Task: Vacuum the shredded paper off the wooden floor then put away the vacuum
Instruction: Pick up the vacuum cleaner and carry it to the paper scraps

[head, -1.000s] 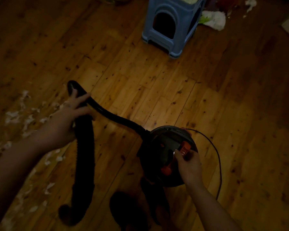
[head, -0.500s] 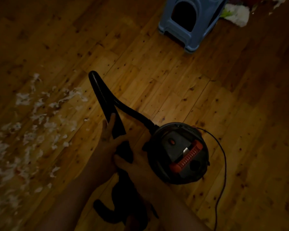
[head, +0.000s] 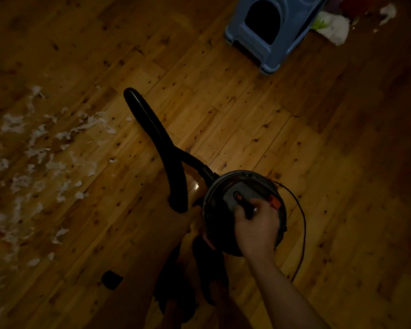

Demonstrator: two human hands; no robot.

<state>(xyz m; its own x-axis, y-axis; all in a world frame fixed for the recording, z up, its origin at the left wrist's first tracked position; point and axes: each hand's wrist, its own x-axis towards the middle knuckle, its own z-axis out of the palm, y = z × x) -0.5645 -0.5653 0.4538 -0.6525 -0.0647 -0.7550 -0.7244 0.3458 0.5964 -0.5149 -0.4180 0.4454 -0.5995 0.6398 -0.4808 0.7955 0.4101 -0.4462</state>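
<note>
Landmark: the vacuum (head: 242, 188), a round canister standing on the floor (head: 223, 115), right of centre.
Right hand: the right hand (head: 256, 222) is on top of the vacuum with its fingers curled round the orange handle (head: 274, 202).
Left hand: the left hand (head: 188, 224) is in deep shade just left of the vacuum, where the lower end of the hose disappears. Whether it grips the hose cannot be told.
Hose: the hose (head: 152, 124) leaves the far-left side of the vacuum, loops away from it, then comes back down to the left hand.
Paper: the paper (head: 40, 153) lies in white shreds well to the left of the vacuum, none of it touching the hose.
Cord: the cord (head: 303, 224) curves round the right side of the vacuum.
Stool: a blue stool (head: 271, 43) stands well beyond the vacuum.
Just changed: half a second ago both hands were at the hose and the handle was bare. The right hand is now back on the handle.
Meaning: the person looks to be readying to lift or shift the vacuum toward the shreds. No paper seems to have been picked up yet, so the cleaning is still ahead and the putting away comes later.
Risk: the cord could snag if the vacuum is dragged leftward.
</note>
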